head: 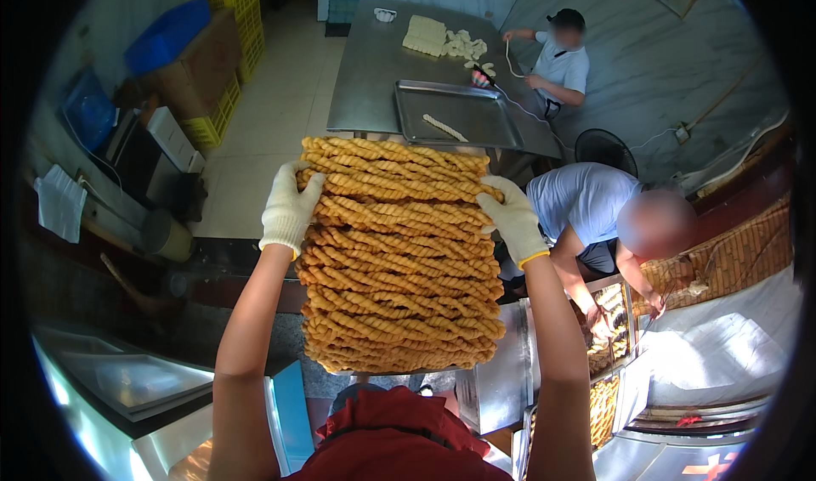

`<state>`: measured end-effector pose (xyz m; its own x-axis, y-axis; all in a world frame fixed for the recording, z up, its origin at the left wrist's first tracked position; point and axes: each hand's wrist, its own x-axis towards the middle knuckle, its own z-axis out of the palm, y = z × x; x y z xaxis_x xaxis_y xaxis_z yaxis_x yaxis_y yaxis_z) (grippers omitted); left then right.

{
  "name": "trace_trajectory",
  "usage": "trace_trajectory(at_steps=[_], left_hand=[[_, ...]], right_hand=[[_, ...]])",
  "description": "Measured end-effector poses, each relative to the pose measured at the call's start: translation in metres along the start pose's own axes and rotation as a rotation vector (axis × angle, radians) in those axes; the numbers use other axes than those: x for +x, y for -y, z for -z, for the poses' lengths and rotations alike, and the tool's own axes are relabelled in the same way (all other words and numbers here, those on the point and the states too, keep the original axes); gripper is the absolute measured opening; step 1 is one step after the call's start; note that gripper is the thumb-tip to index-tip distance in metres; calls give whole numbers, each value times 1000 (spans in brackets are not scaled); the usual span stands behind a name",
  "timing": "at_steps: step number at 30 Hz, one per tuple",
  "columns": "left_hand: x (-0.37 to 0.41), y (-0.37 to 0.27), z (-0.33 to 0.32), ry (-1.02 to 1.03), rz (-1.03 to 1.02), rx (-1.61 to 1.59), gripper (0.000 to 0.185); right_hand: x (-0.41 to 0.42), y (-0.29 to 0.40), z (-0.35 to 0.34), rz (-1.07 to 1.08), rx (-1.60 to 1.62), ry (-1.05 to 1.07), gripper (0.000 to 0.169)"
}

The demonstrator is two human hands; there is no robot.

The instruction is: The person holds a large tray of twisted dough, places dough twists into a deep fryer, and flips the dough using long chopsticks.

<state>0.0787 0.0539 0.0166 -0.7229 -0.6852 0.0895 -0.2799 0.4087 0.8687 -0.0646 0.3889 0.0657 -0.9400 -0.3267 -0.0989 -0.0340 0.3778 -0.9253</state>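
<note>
A large pile of golden-brown fried dough twists lies in many stacked rows right before me, with a thin edge of what looks like a tray showing under its near side. My left hand, in a white knit glove, rests on the far left edge of the pile, thumb and fingers apart. On the far right edge is my right hand, gloved the same way, its fingers against the ends of the twists. Whether either hand grips the twists firmly is hard to tell.
Beyond is a steel table with a metal tray, one pale dough twist and a dough slab. A person stretches dough there. Close on the right, another person bends over a fryer-like vat. Yellow crates stand left.
</note>
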Motion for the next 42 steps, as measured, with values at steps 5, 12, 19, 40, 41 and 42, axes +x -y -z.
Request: trace_trajectory(at_steps=[5,12,19,40,41,42], left_hand=[[-8,-27,8,7,2,334,51],[-22,-2,25,39,-624,534,77],[-27,-8,18,-41,-406,709,78],[-349,-135,-145,527,-1296,323,25],[-361,-138,-155,563,-1294,314,25],[-375,-144,-161,688,-1049,183,24]], right_hand=[[-3,-8,-12,371,-711,-201,40],[-18,8,0,828,-1016,-132,63],[-32,1,-2,742,-995,-169,67],[-707,-439,314,-1143,-689,-1215,48],[-720,-452,324,-1184,-660,-1200,49],[-719,-458,333,-1191,-575,-1174,53]])
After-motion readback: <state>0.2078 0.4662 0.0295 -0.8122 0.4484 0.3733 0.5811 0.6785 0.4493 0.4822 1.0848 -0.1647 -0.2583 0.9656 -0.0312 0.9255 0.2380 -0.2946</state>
